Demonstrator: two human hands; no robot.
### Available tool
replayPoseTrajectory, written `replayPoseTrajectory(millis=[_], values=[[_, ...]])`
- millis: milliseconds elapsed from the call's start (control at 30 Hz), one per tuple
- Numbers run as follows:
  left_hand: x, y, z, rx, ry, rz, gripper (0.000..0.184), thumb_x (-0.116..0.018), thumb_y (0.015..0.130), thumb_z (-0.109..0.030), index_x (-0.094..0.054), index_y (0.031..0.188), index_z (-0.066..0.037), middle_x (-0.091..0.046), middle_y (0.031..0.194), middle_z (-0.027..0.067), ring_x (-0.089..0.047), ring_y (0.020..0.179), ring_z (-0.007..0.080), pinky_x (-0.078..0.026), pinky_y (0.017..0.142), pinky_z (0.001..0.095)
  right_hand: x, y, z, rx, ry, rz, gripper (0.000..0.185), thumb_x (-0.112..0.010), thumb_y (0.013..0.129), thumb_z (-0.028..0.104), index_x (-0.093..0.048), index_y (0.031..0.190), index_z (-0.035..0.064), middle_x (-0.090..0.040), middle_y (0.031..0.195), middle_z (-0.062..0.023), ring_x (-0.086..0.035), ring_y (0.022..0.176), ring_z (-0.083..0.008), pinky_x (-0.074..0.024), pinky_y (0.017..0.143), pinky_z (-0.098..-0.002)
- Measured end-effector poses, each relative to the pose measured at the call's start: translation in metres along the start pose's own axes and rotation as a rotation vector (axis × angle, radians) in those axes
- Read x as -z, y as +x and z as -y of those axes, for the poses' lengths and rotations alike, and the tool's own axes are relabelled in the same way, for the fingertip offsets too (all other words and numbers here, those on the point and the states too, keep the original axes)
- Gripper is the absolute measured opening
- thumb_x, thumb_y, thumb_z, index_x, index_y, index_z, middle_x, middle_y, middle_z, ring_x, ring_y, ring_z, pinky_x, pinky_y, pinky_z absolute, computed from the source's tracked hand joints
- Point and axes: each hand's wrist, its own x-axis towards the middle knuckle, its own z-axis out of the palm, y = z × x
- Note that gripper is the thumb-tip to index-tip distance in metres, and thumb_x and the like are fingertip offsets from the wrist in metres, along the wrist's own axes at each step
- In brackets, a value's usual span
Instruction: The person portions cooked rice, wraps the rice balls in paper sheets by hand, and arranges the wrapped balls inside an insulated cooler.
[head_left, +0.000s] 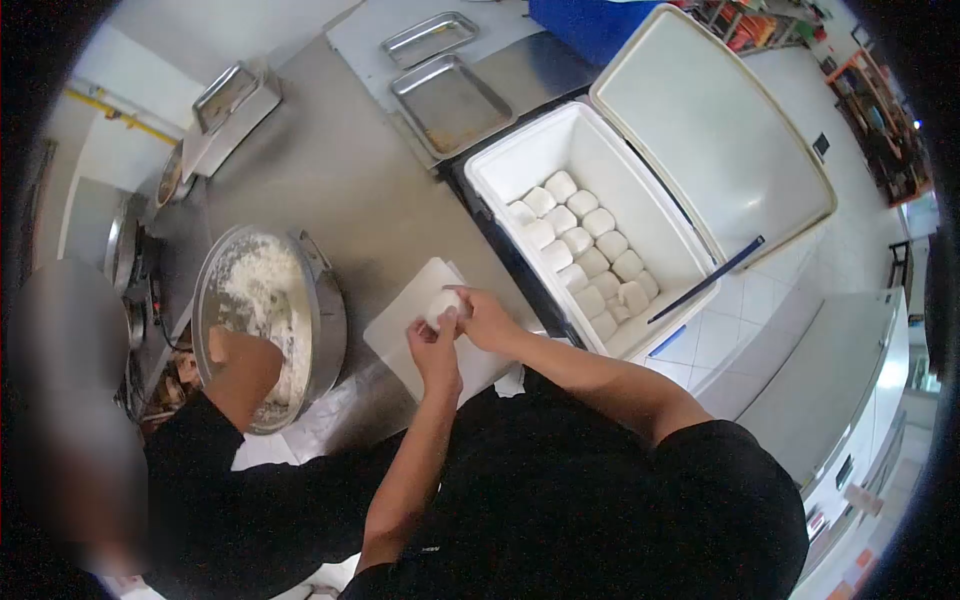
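Observation:
A round white dough ball (443, 308) is held between both hands, above a white board or sheet (405, 325) on the steel table. My left hand (435, 350) has its fingers closed round the ball's near side. From the right, my right hand (482, 318) presses its fingers against the same ball. Beyond them, a white cooler box (655, 205) holds rows of white dough pieces (578, 240). To the left stands a large metal bowl (330, 325) with white flour or dough (262, 280) in it.
A co-worker's hand (240, 360) reaches into the bowl from the left. Metal trays (452, 100) lie at the back of the steel table (330, 160). The box's lid (715, 125) is raised, and a dark rod (708, 278) rests across the box's right end.

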Motion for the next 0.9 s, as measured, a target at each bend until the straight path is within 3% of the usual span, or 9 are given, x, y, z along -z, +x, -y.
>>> replayPoseTrajectory(millis=[167, 300, 333, 433, 467, 533, 700, 767, 900], values=[[-0.035, -0.031, -0.045, 0.009, -0.036, 0.079, 0.069, -0.076, 0.096, -0.016, -0.027, 0.144, -0.010, -0.057, 0.123, 0.0152, -0.062, 0.105, 0.0226, -0.052, 0.077, 0.0341, 0.051, -0.024, 0.064, 0.153, -0.057, 0.185, 0.057, -0.066, 0.099, 0.011, -0.048, 0.154, 0.0135, -0.066, 0.124, -0.0152, -0.063, 0.108, -0.0205, -0.0495, 0.097, -0.0360], [-0.047, -0.035, -0.057, -0.006, -0.254, 0.320, 0.094, -0.071, 0.095, -0.012, -0.005, 0.162, -0.016, -0.028, 0.156, 0.0181, -0.051, 0.130, 0.0307, -0.046, 0.104, 0.0450, 0.103, -0.028, 0.114, -0.120, 0.094, 0.326, 0.056, -0.062, 0.104, 0.024, -0.045, 0.157, 0.0176, -0.061, 0.135, -0.0161, -0.059, 0.118, -0.0230, -0.0470, 0.103, -0.0370], [-0.049, -0.034, -0.065, 0.006, -0.296, 0.475, 0.104, -0.067, 0.094, -0.012, 0.008, 0.165, -0.020, -0.006, 0.168, 0.0126, -0.037, 0.144, 0.0328, -0.035, 0.117, 0.0486, 0.111, -0.024, 0.096, -0.015, 0.097, 0.284, 0.056, -0.060, 0.105, 0.026, -0.043, 0.158, 0.0179, -0.061, 0.132, -0.0141, -0.058, 0.118, -0.0200, -0.0486, 0.100, -0.0356], [-0.046, -0.029, -0.075, -0.163, 0.080, 0.622, 0.103, -0.067, 0.095, -0.017, 0.008, 0.166, -0.021, -0.002, 0.171, 0.0123, -0.038, 0.144, 0.0326, -0.037, 0.114, 0.0484, 0.145, 0.006, 0.084, -0.191, 0.385, 0.026, 0.052, -0.062, 0.103, 0.012, -0.039, 0.149, 0.0093, -0.059, 0.127, -0.0109, -0.060, 0.109, -0.0187, -0.0503, 0.096, -0.0338], [-0.045, -0.035, -0.085, -0.220, 0.140, 0.632, 0.104, -0.067, 0.094, -0.014, 0.008, 0.166, -0.019, -0.003, 0.172, 0.0143, -0.045, 0.139, 0.0344, -0.040, 0.112, 0.0494, 0.161, 0.022, 0.083, -0.252, 0.452, -0.075, 0.052, -0.064, 0.102, 0.013, -0.037, 0.145, 0.0072, -0.059, 0.124, -0.0109, -0.060, 0.107, -0.0178, -0.0517, 0.094, -0.0340], [-0.026, -0.027, -0.074, -0.140, 0.080, 0.633, 0.103, -0.068, 0.093, -0.008, 0.005, 0.166, -0.017, -0.012, 0.169, 0.0158, -0.050, 0.135, 0.0341, -0.043, 0.109, 0.0483, 0.181, 0.086, -0.004, 0.087, -0.169, -0.412, 0.057, -0.069, 0.099, 0.017, -0.034, 0.143, 0.0097, -0.059, 0.114, -0.0119, -0.062, 0.099, -0.0211, -0.0555, 0.085, -0.0384], [0.023, -0.039, -0.040, -0.155, 0.341, 0.496, 0.098, -0.071, 0.091, -0.002, -0.005, 0.163, -0.011, -0.033, 0.160, 0.0188, -0.059, 0.124, 0.0299, -0.050, 0.100, 0.0427, 0.213, 0.189, -0.103, -0.014, -0.600, 0.092, 0.039, -0.069, 0.092, 0.013, -0.055, 0.128, 0.0070, -0.069, 0.116, -0.0233, -0.066, 0.110, -0.0410, -0.0530, 0.092, -0.0497], [0.048, -0.045, -0.030, -0.246, 0.584, 0.474, 0.094, -0.071, 0.092, -0.003, -0.008, 0.161, -0.008, -0.040, 0.156, 0.0195, -0.063, 0.120, 0.0277, -0.051, 0.097, 0.0398, 0.217, 0.210, -0.135, -0.051, -0.609, -0.037, 0.031, -0.068, 0.093, 0.017, -0.062, 0.123, 0.0100, -0.071, 0.111, -0.0209, -0.069, 0.105, -0.0386, -0.0543, 0.090, -0.0466], [0.072, -0.058, -0.015, -0.070, 0.357, 0.282, 0.090, -0.069, 0.093, -0.003, -0.009, 0.161, -0.007, -0.051, 0.146, 0.0202, -0.065, 0.114, 0.0249, -0.053, 0.094, 0.0370, 0.195, 0.227, -0.183, -0.207, -0.668, -0.187, 0.025, -0.061, 0.097, 0.019, -0.069, 0.120, 0.0134, -0.074, 0.108, -0.0196, -0.070, 0.103, -0.0367, -0.0548, 0.089, -0.0467]])
